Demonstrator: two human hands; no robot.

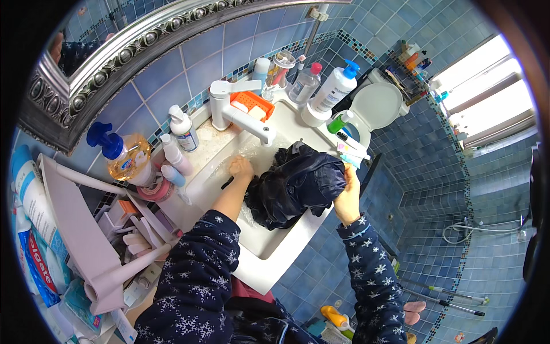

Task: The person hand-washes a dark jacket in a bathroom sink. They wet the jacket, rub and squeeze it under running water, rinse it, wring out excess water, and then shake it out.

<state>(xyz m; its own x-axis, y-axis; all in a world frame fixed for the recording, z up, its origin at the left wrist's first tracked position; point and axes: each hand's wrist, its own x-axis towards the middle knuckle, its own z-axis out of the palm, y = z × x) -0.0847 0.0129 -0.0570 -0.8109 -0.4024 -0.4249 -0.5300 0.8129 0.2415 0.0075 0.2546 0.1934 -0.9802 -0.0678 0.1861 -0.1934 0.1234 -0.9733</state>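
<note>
A dark wet garment (pixel 296 185) lies bunched in the white sink (pixel 258 268), part of it raised over the right rim. My right hand (pixel 347 198) grips its right end, fingers behind the cloth and thumb at the edge. My left hand (pixel 241 167) is low in the basin, in splashing water (pixel 227 165) left of the garment. Its fingers look curled, but water and the angle hide whether they hold anything. A short black strip shows beneath the left wrist. Above the basin, the white faucet (pixel 242 116) points its spout toward the garment.
An orange soap dish (pixel 252 105) sits behind the faucet. A white pump bottle (pixel 333 92) and a clear bottle (pixel 305 84) stand at the back right. Left are an amber pump bottle (pixel 129 157) and a pink organizer (pixel 81 232). A toilet (pixel 378 107) lies beyond.
</note>
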